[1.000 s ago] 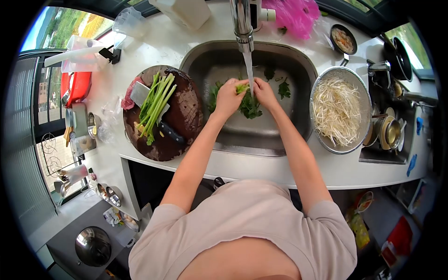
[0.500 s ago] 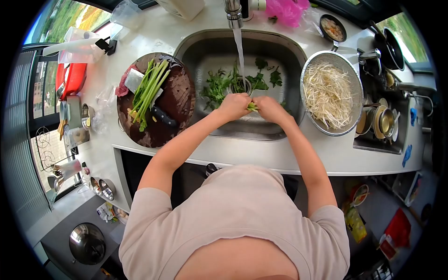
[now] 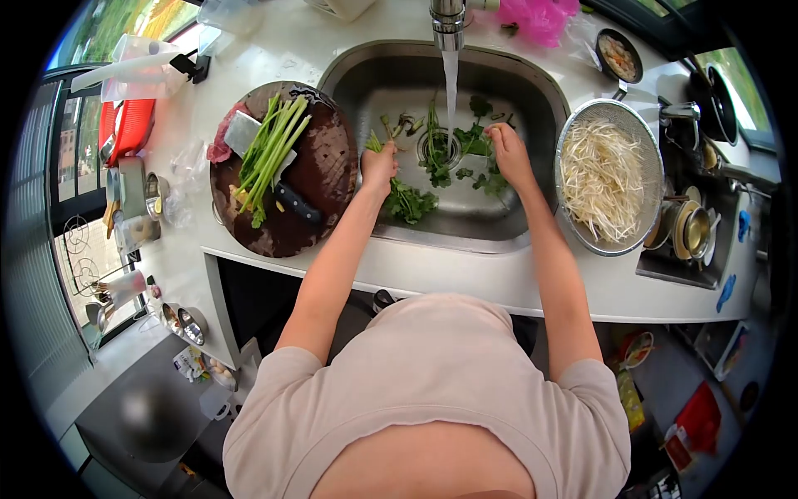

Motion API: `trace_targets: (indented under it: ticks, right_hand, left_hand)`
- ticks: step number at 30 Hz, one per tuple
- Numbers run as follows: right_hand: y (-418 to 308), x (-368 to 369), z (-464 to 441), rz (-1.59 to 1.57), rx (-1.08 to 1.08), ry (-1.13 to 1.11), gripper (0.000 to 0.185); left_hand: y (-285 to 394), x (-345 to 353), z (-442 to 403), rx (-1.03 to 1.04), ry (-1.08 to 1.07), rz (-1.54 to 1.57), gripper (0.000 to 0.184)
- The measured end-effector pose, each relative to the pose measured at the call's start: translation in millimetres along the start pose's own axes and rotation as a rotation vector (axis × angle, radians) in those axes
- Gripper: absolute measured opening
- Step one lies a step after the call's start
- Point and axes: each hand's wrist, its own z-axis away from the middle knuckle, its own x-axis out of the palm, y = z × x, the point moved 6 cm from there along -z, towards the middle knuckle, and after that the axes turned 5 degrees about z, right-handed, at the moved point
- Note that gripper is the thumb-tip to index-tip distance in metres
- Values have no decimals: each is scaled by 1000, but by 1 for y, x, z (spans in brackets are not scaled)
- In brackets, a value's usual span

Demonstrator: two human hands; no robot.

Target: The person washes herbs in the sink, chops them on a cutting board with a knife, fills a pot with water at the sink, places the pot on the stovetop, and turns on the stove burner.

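from my far-off screen i see the left hand [image 3: 379, 168] closed round herbs [image 3: 374, 145], probably to keep them bunched, at the left of the sink [image 3: 532, 93]; toward its right, the right hand [image 3: 509, 155] is near sprigs [image 3: 476, 140], whether gripping any i cannot tell

Your wide-angle head camera looked forward and down, from close above your shirt [image 3: 432, 358], facing the sink [image 3: 499, 75].
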Motion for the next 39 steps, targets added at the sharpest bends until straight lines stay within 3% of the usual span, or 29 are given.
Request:
trace_targets:
  ticks: [1, 5, 7, 11, 14, 18, 19, 23, 25, 27, 29, 31, 33, 35, 36, 39]
  right_hand:
    - [2, 11, -9, 90, -36, -107, 11]
    - [18, 56, -14, 526, -248, -430, 13]
    - [35, 82, -8, 692, -349, -520, 15]
    - [52, 106, -12, 582, -313, -543, 9]
    - [25, 106, -33, 215, -317, -258, 13]
    - [50, 140, -73, 145, 188, -204, 27]
    - [77, 164, -84, -40, 236, -90, 35]
    - [68, 167, -84, 243, 465, 12, 48]
    - [63, 165, -86, 168, 488, 20, 45]
    - [60, 166, -81, 108, 461, -29, 33]
    - [55, 160, -64, -80, 287, -78, 27]
    - [8, 128, -41, -209, 124, -220, 21]
    - [-4, 114, -16, -389, 221, -409, 21]
    - [-20, 88, 7, -578, 346, -458, 23]
    - [-19, 78, 15, -489, 323, -498, 23]
    - [-15, 58, 37, -342, 240, -582, 23]
  left_hand:
    - [-1, -4, -3, -32, 35, -99, 26]
    - [10, 19, 18, 90, -43, 6, 49]
    - [6, 25, 17, 72, -87, 30, 47]
    - [-1, 31, 14, 55, -103, 51, 43]
    - [-7, 29, 11, 35, -90, 106, 37]
    - [-9, 25, 9, 16, -71, 171, 29]
    - [-7, 25, 9, 16, -75, 196, 28]
    - [-2, 22, 13, 17, -79, 171, 25]
    - [3, 22, 17, 25, -78, 116, 22]
    - [14, 24, 18, 111, -98, 34, 21]
    - [14, 28, 14, 216, -124, -128, 20]
    - [38, 45, 17, 708, -141, -511, 23]
    - [42, 65, 35, 977, -179, -815, 29]
    - [55, 84, 62, 1040, -249, -1040, 37]
    - [53, 88, 61, 975, -316, -1116, 44]
    - [47, 95, 79, 1046, -498, -1275, 39]
